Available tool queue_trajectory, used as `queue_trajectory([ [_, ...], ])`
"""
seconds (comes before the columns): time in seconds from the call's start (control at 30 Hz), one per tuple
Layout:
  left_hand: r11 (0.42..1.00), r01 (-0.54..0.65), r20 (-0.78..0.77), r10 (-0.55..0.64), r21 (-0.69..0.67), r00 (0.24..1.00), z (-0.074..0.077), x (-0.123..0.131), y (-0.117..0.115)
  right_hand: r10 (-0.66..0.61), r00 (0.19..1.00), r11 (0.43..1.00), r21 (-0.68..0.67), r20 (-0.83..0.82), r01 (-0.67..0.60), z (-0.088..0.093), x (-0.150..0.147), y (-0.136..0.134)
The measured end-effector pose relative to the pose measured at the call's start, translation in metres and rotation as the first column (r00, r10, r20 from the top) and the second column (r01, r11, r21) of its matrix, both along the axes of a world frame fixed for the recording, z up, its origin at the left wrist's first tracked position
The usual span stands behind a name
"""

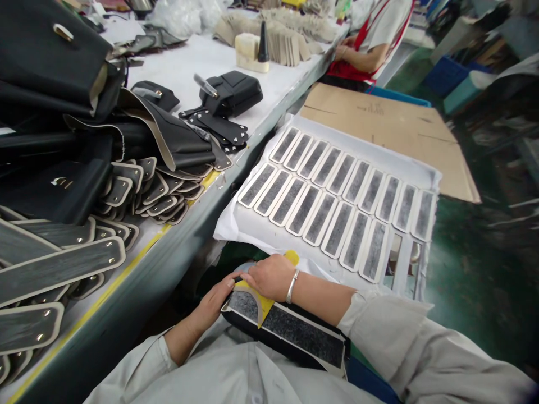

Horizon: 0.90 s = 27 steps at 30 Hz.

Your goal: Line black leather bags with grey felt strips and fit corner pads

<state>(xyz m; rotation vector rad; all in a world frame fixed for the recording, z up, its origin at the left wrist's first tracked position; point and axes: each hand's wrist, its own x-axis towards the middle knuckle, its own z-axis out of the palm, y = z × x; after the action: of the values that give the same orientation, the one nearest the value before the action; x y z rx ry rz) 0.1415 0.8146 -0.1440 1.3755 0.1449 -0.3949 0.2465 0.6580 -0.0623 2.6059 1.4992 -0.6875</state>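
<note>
A black leather bag piece [286, 350] lies across my lap, a long panel with a dark grey, rough face and pale borders turned up. My left hand [213, 303] is closed on its far left end, fingers over the edge. Above that same end, my right hand [272, 278] has its fingers curled around a yellow tool with a curved beige edge [264, 306]. A yellow rounded end shows beyond the knuckles, and the beige edge rests against the grey face. The fingers hide the tool's middle. A silver bracelet [292, 286] circles my right wrist.
A white-covered board [240, 221] ahead holds two rows of grey, pale-bordered strips. Black bag bodies [168, 132] and grey straps [63, 264] pile up on the left table. Cardboard [379, 118] lies behind the board. A person in a red apron [357, 62] sits beyond.
</note>
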Motion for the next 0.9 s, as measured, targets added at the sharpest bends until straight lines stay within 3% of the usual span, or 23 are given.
queue_trajectory([
  [0.17,0.992,0.083,-0.050,-0.088,-0.094,0.995,-0.008,0.003,0.011,-0.084,0.996,0.991,-0.107,0.016,0.085,0.008,-0.012,-0.004],
  [0.33,0.969,0.172,0.001,-0.174,-0.177,0.985,0.001,0.019,0.019,-0.160,0.984,0.966,-0.193,0.082,0.174,0.016,-0.027,-0.006],
  [0.47,0.954,0.298,0.093,-0.299,0.025,0.950,0.011,0.033,0.023,-0.264,0.952,0.925,-0.240,0.155,0.296,0.036,-0.034,-0.007],
  [0.57,0.921,0.351,0.179,-0.379,0.168,0.908,0.012,0.034,0.033,-0.416,0.888,0.844,-0.279,0.197,0.458,0.064,-0.038,-0.018],
  [0.63,0.905,0.375,0.199,-0.413,0.201,0.889,0.010,0.029,0.045,-0.535,0.835,0.790,-0.276,0.127,0.548,0.086,-0.046,-0.034],
  [0.7,0.876,0.440,0.194,-0.475,0.199,0.858,0.007,0.022,0.057,-0.669,0.737,0.730,-0.275,-0.099,0.626,0.103,-0.063,-0.054],
  [0.77,0.825,0.528,0.190,-0.562,0.202,0.805,0.005,0.017,0.066,-0.739,0.528,0.661,-0.295,-0.419,0.690,0.111,-0.089,-0.074],
  [0.83,0.791,0.556,0.237,-0.609,0.255,0.757,0.004,0.017,0.065,-0.675,0.268,0.600,-0.301,-0.687,0.742,0.108,-0.119,-0.089],
  [0.9,0.786,0.490,0.328,-0.608,0.378,0.723,0.005,0.019,0.058,-0.560,0.098,0.548,-0.279,-0.823,0.789,0.096,-0.147,-0.095],
])
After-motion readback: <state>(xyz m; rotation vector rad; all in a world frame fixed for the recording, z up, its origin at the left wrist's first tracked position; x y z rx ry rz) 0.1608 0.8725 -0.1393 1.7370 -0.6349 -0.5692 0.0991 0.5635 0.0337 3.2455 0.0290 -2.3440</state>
